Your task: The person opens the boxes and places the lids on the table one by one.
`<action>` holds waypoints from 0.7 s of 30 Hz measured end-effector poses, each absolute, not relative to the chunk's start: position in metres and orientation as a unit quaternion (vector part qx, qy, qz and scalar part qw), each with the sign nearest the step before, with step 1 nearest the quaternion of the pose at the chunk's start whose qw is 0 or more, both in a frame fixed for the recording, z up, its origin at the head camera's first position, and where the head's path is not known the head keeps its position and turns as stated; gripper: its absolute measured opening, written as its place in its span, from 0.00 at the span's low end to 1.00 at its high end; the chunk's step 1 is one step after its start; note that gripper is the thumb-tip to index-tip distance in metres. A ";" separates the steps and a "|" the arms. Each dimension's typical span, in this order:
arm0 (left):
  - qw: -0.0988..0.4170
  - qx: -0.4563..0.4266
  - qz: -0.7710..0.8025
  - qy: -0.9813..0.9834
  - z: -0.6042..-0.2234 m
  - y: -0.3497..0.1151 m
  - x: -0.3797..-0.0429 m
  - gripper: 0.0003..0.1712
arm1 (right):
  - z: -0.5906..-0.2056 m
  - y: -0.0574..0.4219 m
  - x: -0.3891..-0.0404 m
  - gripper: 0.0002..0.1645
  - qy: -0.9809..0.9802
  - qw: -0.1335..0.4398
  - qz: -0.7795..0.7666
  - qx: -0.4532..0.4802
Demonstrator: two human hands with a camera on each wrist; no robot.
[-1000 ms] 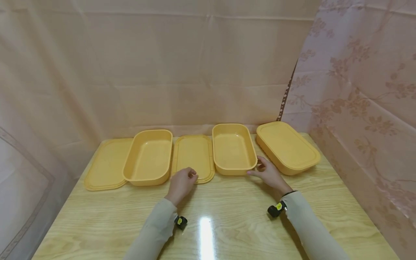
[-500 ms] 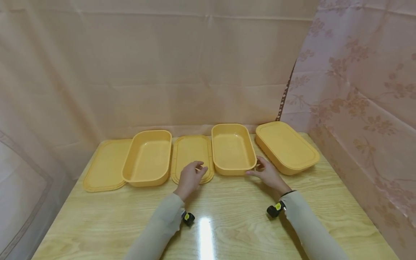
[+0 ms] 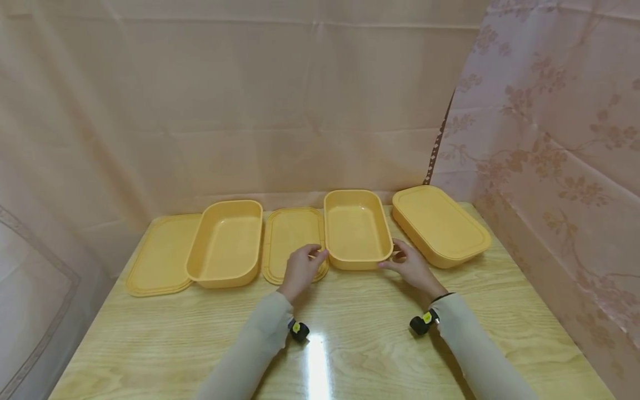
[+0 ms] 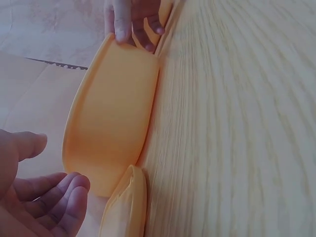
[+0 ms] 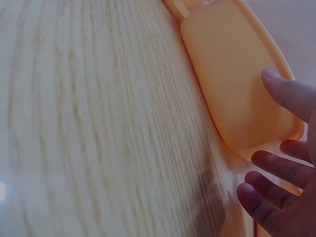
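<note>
A yellow rectangular plastic container (image 3: 358, 230) without a lid stands upright toward the back of the table. At its near right corner my right hand (image 3: 412, 269) holds on, with the thumb (image 5: 284, 91) against the near wall and the index finger at the right side. The other fingers are spread in the right wrist view. My left hand (image 3: 302, 268) hovers over the near right part of a flat yellow lid (image 3: 290, 233), its fingertips close to the container's near left corner. In the left wrist view a gap shows between the left thumb (image 4: 32, 144) and fingers, with nothing between them.
To the left stands a second open yellow container (image 3: 227, 239), overlapping another yellow lid (image 3: 160, 255). A lidded yellow container (image 3: 442, 222) sits at an angle on the right. Curtains (image 3: 250, 111) hang behind the wooden table (image 3: 370, 344).
My left hand has moved right and slightly away from me across the lid, up to the container's left corner. The right hand stays at the right corner; the containers keep their places.
</note>
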State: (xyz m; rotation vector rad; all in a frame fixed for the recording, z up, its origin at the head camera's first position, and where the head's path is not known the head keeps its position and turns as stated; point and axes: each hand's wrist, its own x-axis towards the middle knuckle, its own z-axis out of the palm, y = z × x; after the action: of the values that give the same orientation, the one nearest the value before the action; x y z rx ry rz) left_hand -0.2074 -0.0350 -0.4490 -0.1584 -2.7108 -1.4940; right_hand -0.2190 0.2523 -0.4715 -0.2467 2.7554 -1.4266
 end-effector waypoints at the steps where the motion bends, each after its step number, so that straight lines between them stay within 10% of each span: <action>1: 0.022 -0.049 -0.486 -0.872 -0.449 -0.034 -0.208 0.22 | -0.472 0.252 -0.219 0.42 0.885 0.014 -0.459 -0.080; 21: 0.009 0.007 -0.525 -0.851 -0.447 -0.023 -0.216 0.16 | -0.473 0.252 -0.219 0.40 0.881 0.009 -0.464 -0.088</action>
State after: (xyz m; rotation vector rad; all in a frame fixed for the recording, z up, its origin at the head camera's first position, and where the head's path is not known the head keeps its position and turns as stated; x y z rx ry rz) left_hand -0.2158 -0.0225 -0.4472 0.0221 -2.6577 -1.6394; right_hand -0.2185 0.2523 -0.4730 -0.2757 2.7528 -1.4502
